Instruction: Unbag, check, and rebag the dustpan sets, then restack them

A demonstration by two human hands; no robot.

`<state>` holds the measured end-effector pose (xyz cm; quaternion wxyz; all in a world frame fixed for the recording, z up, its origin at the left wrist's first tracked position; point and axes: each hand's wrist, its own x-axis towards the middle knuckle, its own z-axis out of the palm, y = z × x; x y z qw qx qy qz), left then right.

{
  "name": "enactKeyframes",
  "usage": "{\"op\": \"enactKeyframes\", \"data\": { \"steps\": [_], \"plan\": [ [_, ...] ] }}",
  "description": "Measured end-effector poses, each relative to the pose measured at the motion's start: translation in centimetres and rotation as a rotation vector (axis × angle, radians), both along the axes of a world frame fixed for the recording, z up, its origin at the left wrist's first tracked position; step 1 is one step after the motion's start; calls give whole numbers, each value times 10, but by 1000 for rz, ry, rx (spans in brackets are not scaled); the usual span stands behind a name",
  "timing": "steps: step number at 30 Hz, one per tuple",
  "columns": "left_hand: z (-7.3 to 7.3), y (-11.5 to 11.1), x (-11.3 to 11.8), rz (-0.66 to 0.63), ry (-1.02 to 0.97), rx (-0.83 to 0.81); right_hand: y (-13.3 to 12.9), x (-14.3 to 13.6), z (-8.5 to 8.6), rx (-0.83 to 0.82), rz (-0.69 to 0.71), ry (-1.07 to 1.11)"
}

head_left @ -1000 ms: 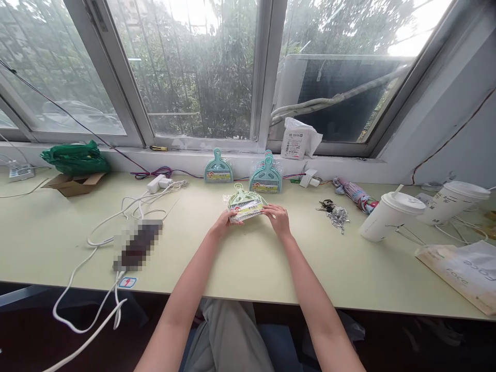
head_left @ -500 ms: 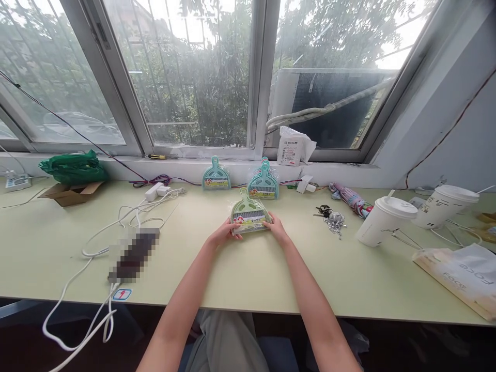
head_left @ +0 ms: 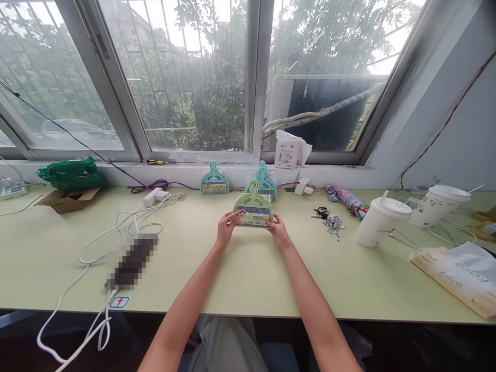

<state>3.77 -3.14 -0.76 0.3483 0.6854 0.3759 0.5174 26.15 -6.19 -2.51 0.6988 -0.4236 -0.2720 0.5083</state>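
Note:
A green dustpan-and-brush set [head_left: 253, 206] in clear wrap stands upright on the table, handle up, between my hands. My left hand [head_left: 228, 227] grips its lower left side, and my right hand [head_left: 278, 229] grips its lower right corner. Just behind it, partly hidden, is a stack of teal dustpan sets [head_left: 266, 185] near the window ledge. Another teal dustpan set [head_left: 214, 180] stands to the left of that stack, apart from it.
Left of my hands, white cables and a power strip [head_left: 152, 197] lie near a blurred dark device [head_left: 134, 261]. Keys [head_left: 329, 219], a folded umbrella [head_left: 349, 200], white cups [head_left: 382, 219] and a tissue pack [head_left: 457, 274] are on the right. A cardboard box [head_left: 68, 199] sits far left.
The green set has moved slightly right and now stands more upright, with its handle overlapping the teal stack. My left hand has shifted up and right along its side.

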Motion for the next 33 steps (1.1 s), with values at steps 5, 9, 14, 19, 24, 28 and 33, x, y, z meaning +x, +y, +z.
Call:
{"op": "enactKeyframes", "data": {
  "steps": [5,9,14,19,24,28,33],
  "plan": [
    [-4,-3,-1,209,-21,-27,1,-8,1,52,-17,-351],
    [-3,0,0,268,61,-49,4,-8,-6,17,-202,-807],
    [1,18,13,180,307,-71,13,5,-12,2,-378,-994],
    [3,46,35,174,486,-4,32,31,-9,6,-381,-1224],
    [-2,88,56,212,513,43,70,50,-13,-4,-458,-1375],
    [-7,126,74,251,487,53,110,56,-19,10,-500,-1371],
    [-17,162,90,266,458,48,145,63,-23,25,-446,-1325]
  ]
}}
